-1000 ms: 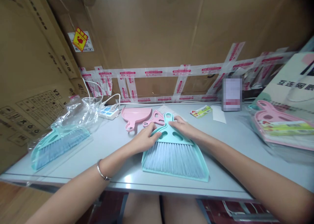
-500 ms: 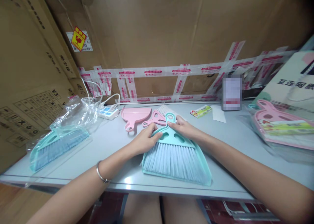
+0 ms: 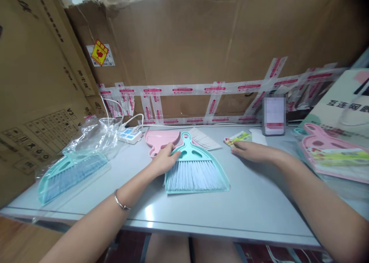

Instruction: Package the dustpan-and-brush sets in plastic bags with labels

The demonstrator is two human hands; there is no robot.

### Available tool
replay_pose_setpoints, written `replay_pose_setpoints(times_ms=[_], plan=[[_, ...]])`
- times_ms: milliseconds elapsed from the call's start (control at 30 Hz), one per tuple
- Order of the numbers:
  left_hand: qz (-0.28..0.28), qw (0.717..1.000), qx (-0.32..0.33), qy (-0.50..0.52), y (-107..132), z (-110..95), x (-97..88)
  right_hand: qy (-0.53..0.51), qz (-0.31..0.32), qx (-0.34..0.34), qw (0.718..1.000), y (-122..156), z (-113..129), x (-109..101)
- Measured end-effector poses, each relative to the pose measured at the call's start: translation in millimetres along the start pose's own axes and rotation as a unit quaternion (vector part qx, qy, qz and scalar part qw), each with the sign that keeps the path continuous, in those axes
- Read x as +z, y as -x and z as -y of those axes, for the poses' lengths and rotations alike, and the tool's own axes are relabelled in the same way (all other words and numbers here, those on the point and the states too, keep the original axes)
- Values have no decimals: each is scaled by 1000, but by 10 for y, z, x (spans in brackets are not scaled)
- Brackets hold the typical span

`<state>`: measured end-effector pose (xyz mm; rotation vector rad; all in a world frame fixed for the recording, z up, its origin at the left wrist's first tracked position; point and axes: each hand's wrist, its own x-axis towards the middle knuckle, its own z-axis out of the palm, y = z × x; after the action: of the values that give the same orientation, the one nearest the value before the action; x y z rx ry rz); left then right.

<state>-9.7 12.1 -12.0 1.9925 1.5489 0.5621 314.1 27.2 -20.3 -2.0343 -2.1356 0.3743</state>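
Observation:
In the middle of the desk lies a turquoise dustpan [image 3: 223, 176] with a matching hand brush [image 3: 188, 176] nested in it, pale bristles toward me. My left hand [image 3: 166, 159] is closed on the upper left edge of this set, thumb on top. My right hand [image 3: 249, 151] is off the set, fingers stretched out at the near edge of a green and yellow label card [image 3: 240, 137]; whether they touch it I cannot tell. Behind the set lie a pink dustpan [image 3: 161, 137] and a pink brush with white bristles [image 3: 206, 139], both partly covered.
On the left, another turquoise set [image 3: 73, 174] lies in clear plastic. A bagged pink set [image 3: 328, 140] is on the right. A power strip [image 3: 131, 135], a phone [image 3: 273, 117] and a white card [image 3: 259, 136] line the back, before large cardboard boxes [image 3: 178, 36].
My right hand has let go of the turquoise set and moved right to the label card. The set now lies flatter and slightly farther left, with my left hand still on it.

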Motion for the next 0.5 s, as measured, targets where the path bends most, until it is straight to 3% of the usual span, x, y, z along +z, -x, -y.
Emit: replay_pose_setpoints(times_ms=[100, 233, 367, 500], plan=[[9, 1000, -4, -12, 10, -11, -7, -69, -3, 9, 998, 70, -137, -89], [20, 1000, 6, 1, 19, -10, 2, -104, -64, 55, 991, -56, -265, -95], [27, 999, 15, 10, 3, 18, 20, -112, -73, 35, 990, -294, -163, 57], [16, 1000, 16, 15, -4, 25, 16, -124, -45, 45, 990, -396, -15, 132]])
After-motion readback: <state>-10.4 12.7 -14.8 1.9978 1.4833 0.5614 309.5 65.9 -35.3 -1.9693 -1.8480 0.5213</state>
